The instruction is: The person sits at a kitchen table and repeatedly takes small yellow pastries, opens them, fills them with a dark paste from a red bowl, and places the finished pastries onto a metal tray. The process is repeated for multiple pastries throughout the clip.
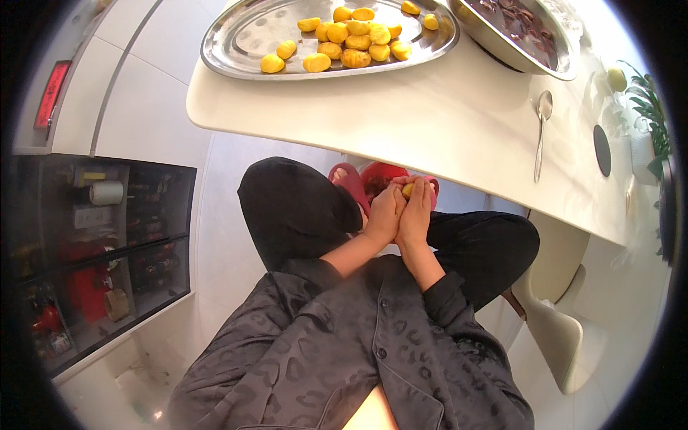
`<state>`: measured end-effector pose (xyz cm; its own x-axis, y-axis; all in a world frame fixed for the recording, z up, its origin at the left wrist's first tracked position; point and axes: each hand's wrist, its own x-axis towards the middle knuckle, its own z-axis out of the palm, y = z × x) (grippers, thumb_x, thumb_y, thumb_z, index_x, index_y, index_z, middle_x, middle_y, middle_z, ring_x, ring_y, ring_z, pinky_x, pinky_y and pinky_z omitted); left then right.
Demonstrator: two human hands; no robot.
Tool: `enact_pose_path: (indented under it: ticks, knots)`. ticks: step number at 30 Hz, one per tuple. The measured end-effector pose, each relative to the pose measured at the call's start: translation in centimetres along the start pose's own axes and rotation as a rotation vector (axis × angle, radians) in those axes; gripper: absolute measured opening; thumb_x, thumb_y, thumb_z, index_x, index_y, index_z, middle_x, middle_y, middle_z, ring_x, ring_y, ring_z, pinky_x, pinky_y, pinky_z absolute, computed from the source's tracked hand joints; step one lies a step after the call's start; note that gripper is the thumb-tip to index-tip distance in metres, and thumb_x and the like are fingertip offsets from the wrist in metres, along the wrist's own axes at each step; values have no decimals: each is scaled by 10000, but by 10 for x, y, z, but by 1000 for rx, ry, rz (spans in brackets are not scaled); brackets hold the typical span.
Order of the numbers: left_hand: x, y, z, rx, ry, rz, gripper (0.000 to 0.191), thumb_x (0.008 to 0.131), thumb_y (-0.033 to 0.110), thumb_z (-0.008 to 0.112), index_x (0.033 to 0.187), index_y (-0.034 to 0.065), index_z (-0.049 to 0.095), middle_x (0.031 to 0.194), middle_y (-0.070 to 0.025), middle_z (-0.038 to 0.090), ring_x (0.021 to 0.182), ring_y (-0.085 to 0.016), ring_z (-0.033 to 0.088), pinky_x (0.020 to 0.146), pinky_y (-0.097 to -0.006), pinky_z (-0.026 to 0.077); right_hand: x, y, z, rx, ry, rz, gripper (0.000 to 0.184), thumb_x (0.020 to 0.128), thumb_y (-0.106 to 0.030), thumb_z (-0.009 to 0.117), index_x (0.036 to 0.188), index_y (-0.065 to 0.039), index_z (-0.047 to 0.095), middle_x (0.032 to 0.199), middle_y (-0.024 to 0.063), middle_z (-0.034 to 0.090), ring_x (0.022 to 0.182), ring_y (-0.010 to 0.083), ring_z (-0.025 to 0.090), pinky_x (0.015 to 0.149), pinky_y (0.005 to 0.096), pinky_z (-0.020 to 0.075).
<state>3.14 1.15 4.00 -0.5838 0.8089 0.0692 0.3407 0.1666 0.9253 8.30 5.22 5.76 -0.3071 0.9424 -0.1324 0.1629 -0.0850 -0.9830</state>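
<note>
Between my knees, below the table edge, both hands meet around a yellow peeled chestnut (407,190). My left hand (385,212) and my right hand (415,212) press side by side, with fingertips closed about the nut. Fingers cover most of it, so which ones grip it is hard to see. Beneath them, a red container (380,177) with dark bits inside stands between my red slippers (350,185). On the table, an oval stainless steel platter (236,51) carries several peeled yellow chestnuts (357,42), most heaped at its centre and right.
A steel basin (564,67) of dark brown shells or skins in liquid stands at the table's (430,115) far right. Nearer lie a metal spoon (542,129) and a dark round coaster (602,150). A white chair (556,328) stands right; a glass-fronted cabinet (156,215) lines the left.
</note>
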Motion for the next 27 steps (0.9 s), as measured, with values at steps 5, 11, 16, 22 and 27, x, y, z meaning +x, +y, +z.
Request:
enact_pose_path:
  ticks: [5,11,16,22,27]
  knots:
    - [-1,7,-6,-34,-30,-25,362,871,254,585,1133,8,538,1119,-179,598,1046,-331,583,860,-385,470,-1,-4,1,188,-29,99,252,1005,-235,357,944,-43,509,929,60,518,872,156,491,840,281,396]
    - [-2,1,-6,-41,-97,-88,391,859,247,597,1154,8,507,1124,-199,580,1056,-348,571,867,-382,462,3,15,-1,-25,-49,-115,245,1006,-230,353,926,-56,506,917,43,520,873,147,484,839,272,392]
    - [-3,9,-13,-10,-145,-44,400,848,241,598,1162,15,497,1137,-213,565,1061,-359,560,869,-386,454,4,11,0,402,-63,125,249,1008,-224,340,898,-59,491,898,66,560,865,173,527,849,304,433]
    - [-4,0,-21,-25,-88,-70,274,939,222,429,1065,-1,527,1057,-234,577,990,-407,560,820,-438,451,13,8,-4,1073,-271,639,235,1003,-242,347,935,-81,504,1041,139,612,968,238,575,904,351,453]
    - [6,4,-32,267,-112,-46,211,928,224,458,918,19,506,890,-213,602,846,-397,588,714,-478,475,7,-23,-19,769,-344,573,229,979,-223,428,1111,-54,509,1130,112,585,1041,195,547,909,329,450]
